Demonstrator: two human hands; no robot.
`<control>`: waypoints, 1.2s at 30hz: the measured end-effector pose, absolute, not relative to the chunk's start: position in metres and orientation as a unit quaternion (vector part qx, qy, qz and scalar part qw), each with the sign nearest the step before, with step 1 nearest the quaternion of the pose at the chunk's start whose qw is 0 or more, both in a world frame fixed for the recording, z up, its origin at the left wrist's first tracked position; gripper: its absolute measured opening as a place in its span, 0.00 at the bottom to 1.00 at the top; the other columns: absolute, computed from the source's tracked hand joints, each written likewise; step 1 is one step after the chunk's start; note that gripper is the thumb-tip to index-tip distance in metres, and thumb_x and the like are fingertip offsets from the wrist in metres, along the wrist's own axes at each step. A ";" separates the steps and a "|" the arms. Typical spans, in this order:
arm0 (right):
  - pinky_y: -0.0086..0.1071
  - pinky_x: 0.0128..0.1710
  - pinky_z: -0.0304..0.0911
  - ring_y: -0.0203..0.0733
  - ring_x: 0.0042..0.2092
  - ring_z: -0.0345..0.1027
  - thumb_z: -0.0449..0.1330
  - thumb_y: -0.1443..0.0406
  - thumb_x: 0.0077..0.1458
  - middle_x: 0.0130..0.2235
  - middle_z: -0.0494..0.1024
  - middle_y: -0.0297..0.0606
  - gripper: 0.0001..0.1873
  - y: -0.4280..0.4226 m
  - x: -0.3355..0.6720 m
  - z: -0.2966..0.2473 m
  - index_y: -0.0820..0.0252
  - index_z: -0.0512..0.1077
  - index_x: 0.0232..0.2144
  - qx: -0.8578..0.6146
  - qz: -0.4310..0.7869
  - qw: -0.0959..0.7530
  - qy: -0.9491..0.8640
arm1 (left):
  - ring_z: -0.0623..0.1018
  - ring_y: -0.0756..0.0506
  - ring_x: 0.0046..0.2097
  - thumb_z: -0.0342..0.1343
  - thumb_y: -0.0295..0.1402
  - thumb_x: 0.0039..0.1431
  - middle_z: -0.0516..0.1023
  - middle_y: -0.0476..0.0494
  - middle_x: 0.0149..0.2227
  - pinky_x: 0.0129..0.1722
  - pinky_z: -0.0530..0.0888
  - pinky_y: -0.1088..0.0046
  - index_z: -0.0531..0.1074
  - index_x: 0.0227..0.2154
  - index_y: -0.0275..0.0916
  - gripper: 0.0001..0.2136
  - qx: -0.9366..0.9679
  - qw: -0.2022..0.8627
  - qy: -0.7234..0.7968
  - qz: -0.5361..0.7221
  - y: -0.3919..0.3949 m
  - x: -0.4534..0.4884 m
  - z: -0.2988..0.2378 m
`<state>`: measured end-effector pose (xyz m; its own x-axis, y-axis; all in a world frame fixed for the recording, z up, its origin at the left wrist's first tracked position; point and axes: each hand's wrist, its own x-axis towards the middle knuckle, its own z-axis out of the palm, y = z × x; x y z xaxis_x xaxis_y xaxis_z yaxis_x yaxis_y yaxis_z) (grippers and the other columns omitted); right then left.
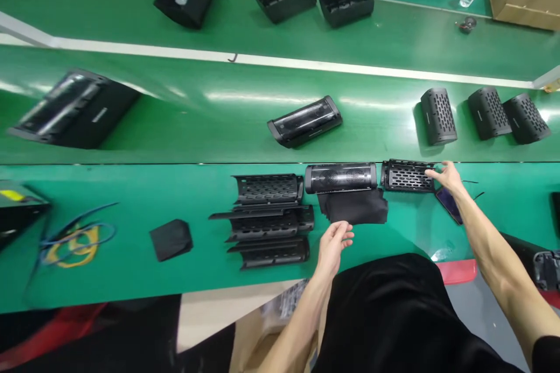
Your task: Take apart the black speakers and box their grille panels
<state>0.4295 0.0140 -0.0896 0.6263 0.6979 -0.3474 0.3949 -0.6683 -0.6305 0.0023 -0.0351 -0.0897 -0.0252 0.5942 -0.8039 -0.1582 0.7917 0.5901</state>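
Right hand fingertips close lightly on the right end of a black perforated plastic grille shell, which lies on the green workbench. Left hand fingers are half curled and hold nothing, at the lower edge of a black fabric sheet. A black mesh speaker cylinder lies between the stacked black grille shells and the held one.

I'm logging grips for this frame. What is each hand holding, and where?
The right hand grips the slotted black cover by its right end. The left hand sits beside the black cloth, holding nothing.
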 end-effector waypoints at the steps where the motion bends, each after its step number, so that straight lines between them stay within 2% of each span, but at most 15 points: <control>1: 0.43 0.46 0.69 0.53 0.43 0.74 0.72 0.44 0.48 0.39 0.83 0.47 0.31 0.009 0.422 -0.088 0.59 0.76 0.43 -0.865 0.307 0.250 -0.307 | 0.81 0.46 0.32 0.77 0.58 0.37 0.84 0.39 0.37 0.29 0.75 0.74 0.78 0.35 0.36 0.32 0.170 0.686 0.651 0.276 -0.034 0.005 -0.089; 4: 0.41 0.42 0.66 0.50 0.39 0.73 0.69 0.45 0.52 0.31 0.82 0.42 0.22 0.002 0.411 -0.074 0.56 0.76 0.34 -0.863 0.315 0.259 -0.299 | 0.81 0.47 0.32 0.78 0.56 0.38 0.83 0.40 0.37 0.29 0.75 0.74 0.78 0.35 0.36 0.30 0.176 0.702 0.635 0.270 -0.035 0.007 -0.087; 7: 0.39 0.37 0.65 0.47 0.34 0.70 0.71 0.45 0.49 0.27 0.78 0.38 0.22 -0.008 0.416 -0.045 0.55 0.72 0.29 -0.853 0.310 0.284 -0.310 | 0.81 0.46 0.32 0.78 0.54 0.39 0.83 0.39 0.37 0.29 0.75 0.73 0.77 0.35 0.37 0.29 0.176 0.703 0.630 0.279 -0.043 0.003 -0.084; 11: 0.36 0.31 0.63 0.42 0.28 0.66 0.75 0.46 0.47 0.26 0.74 0.33 0.24 -0.042 0.411 0.006 0.53 0.70 0.30 -0.788 0.324 0.377 -0.362 | 0.83 0.43 0.36 0.77 0.55 0.45 0.84 0.39 0.40 0.34 0.79 0.69 0.77 0.39 0.38 0.29 0.163 0.721 0.587 0.330 -0.060 -0.001 -0.077; 14: 0.36 0.30 0.64 0.42 0.28 0.68 0.76 0.46 0.48 0.28 0.76 0.33 0.25 -0.071 0.372 0.026 0.53 0.72 0.33 -0.741 0.412 0.362 -0.386 | 0.85 0.38 0.46 0.77 0.56 0.47 0.85 0.35 0.50 0.45 0.83 0.59 0.76 0.49 0.40 0.34 0.116 0.775 0.500 0.368 -0.070 0.000 -0.070; 16: 0.36 0.30 0.66 0.43 0.28 0.70 0.77 0.43 0.46 0.29 0.78 0.34 0.27 -0.083 0.331 0.021 0.54 0.73 0.34 -0.696 0.522 0.316 -0.377 | 0.86 0.32 0.51 0.77 0.58 0.46 0.83 0.32 0.57 0.48 0.84 0.51 0.75 0.56 0.42 0.39 0.083 0.816 0.442 0.364 -0.075 -0.002 -0.067; 17: 0.37 0.31 0.67 0.42 0.28 0.70 0.77 0.42 0.45 0.28 0.78 0.33 0.28 -0.087 0.309 0.013 0.54 0.72 0.33 -0.671 0.576 0.295 -0.363 | 0.86 0.30 0.52 0.76 0.59 0.47 0.83 0.31 0.57 0.48 0.84 0.49 0.75 0.57 0.41 0.39 0.070 0.830 0.429 0.350 -0.078 -0.005 -0.066; 21: 0.37 0.35 0.69 0.42 0.29 0.71 0.76 0.38 0.42 0.28 0.78 0.33 0.32 -0.084 0.251 -0.035 0.55 0.70 0.31 -0.616 0.678 0.268 -0.297 | 0.87 0.27 0.50 0.72 0.55 0.55 0.86 0.28 0.48 0.41 0.86 0.51 0.80 0.50 0.34 0.30 0.062 0.815 0.479 0.320 -0.091 -0.030 -0.069; 23: 0.37 0.35 0.69 0.44 0.32 0.73 0.73 0.36 0.44 0.31 0.79 0.36 0.33 -0.076 0.243 -0.057 0.55 0.72 0.33 -0.648 0.645 0.260 -0.311 | 0.87 0.29 0.49 0.72 0.52 0.56 0.87 0.29 0.49 0.38 0.86 0.55 0.81 0.48 0.34 0.27 0.064 0.783 0.518 0.338 -0.099 -0.047 -0.072; 28: 0.39 0.36 0.62 0.47 0.31 0.69 0.65 0.39 0.54 0.29 0.76 0.38 0.26 -0.056 0.246 -0.092 0.53 0.70 0.30 -0.808 0.382 0.145 -0.423 | 0.88 0.32 0.47 0.74 0.48 0.54 0.87 0.32 0.50 0.36 0.87 0.58 0.80 0.45 0.37 0.23 0.048 0.743 0.568 0.350 -0.119 -0.076 -0.078; 33: 0.39 0.38 0.62 0.48 0.32 0.68 0.61 0.49 0.55 0.27 0.75 0.38 0.16 -0.057 0.257 -0.089 0.52 0.68 0.26 -0.794 0.375 0.137 -0.460 | 0.88 0.33 0.44 0.73 0.49 0.57 0.87 0.33 0.47 0.35 0.86 0.58 0.79 0.43 0.37 0.22 0.034 0.725 0.589 0.355 -0.132 -0.083 -0.084; 36: 0.40 0.43 0.65 0.50 0.38 0.72 0.61 0.51 0.51 0.33 0.79 0.40 0.14 -0.061 0.264 -0.075 0.52 0.66 0.26 -0.784 0.373 0.158 -0.470 | 0.88 0.33 0.43 0.74 0.48 0.55 0.87 0.33 0.45 0.34 0.86 0.58 0.79 0.43 0.37 0.22 0.031 0.732 0.584 0.349 -0.135 -0.081 -0.088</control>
<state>0.2642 -0.0609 -0.0747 0.2800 0.8548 -0.4369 0.6188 -0.5086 -0.5986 -0.0809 -0.1353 -0.0878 0.0741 0.5471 -0.8337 -0.4750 0.7545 0.4529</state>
